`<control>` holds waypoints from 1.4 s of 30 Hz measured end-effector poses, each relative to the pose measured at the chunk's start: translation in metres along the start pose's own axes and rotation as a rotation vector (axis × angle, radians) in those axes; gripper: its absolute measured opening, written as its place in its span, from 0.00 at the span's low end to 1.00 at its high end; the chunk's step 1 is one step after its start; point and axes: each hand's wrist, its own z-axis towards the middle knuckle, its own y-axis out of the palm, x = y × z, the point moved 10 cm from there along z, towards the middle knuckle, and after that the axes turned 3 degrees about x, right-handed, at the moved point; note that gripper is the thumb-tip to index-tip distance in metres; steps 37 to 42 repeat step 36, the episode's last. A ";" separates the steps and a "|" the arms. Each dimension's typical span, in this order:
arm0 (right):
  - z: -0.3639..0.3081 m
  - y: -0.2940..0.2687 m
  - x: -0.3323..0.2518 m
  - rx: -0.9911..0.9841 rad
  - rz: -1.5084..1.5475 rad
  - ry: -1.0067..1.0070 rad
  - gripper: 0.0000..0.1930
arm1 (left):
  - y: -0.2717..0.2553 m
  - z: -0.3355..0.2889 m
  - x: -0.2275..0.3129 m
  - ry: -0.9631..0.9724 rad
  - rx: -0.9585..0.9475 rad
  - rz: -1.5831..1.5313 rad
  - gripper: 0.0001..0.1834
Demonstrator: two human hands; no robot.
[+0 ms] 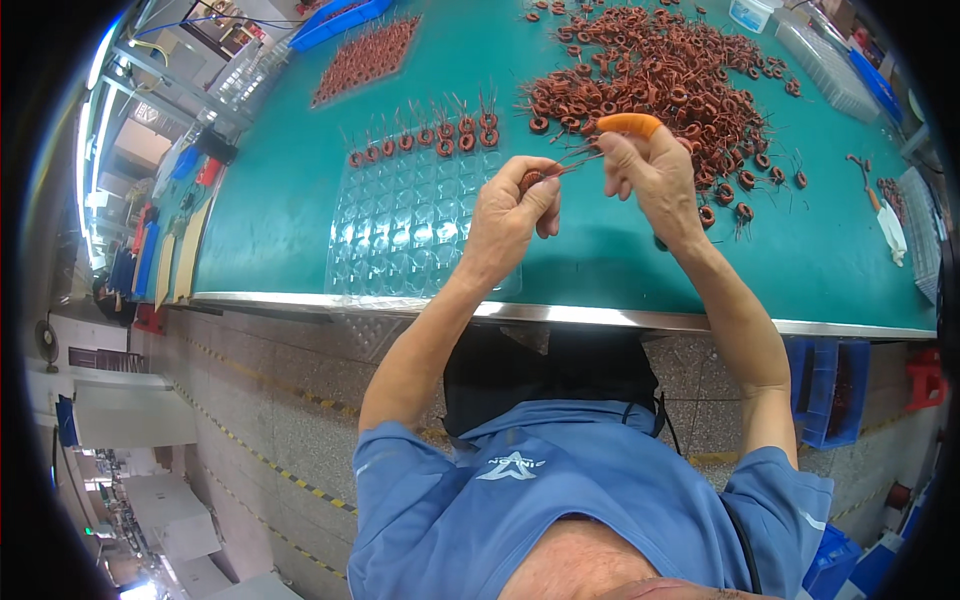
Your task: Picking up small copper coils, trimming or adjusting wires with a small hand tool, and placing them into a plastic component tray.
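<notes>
My left hand (508, 215) is closed round a small ring coil (530, 181) wound with copper-coloured wire. The coil's thin wire leads (575, 163) stretch to the right, toward my other hand. An orange finger cover (630, 123) sits on a finger of my right hand (650, 180), whose fingers are bent and closed at the far ends of the leads. Exactly how they pinch the wires is partly hidden. Below and left of my left hand lies a clear plastic tray (385, 225) with round pockets. Several similar coils (445, 138) stand in its far rows, leads upward.
A big heap of loose coils (660, 75) spreads beyond my right hand. Another filled tray (368, 62) lies at the far left beside a blue bin (340, 20). On the right are stacked clear trays (825, 70) and an orange-handled tool (873, 199). The table's metal edge (570, 314) runs before me.
</notes>
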 end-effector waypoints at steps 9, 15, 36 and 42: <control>-0.013 0.033 0.016 -0.252 -0.001 0.094 0.18 | -0.010 0.002 0.008 0.081 0.102 0.152 0.13; -0.013 0.032 0.024 -0.272 0.090 0.213 0.15 | 0.008 0.003 0.025 0.254 -0.102 0.500 0.14; -0.018 0.027 -0.001 -0.209 0.112 0.134 0.11 | 0.009 0.004 0.036 0.141 -0.108 0.270 0.15; -0.018 0.027 -0.001 -0.209 0.112 0.134 0.11 | 0.009 0.004 0.036 0.141 -0.108 0.270 0.15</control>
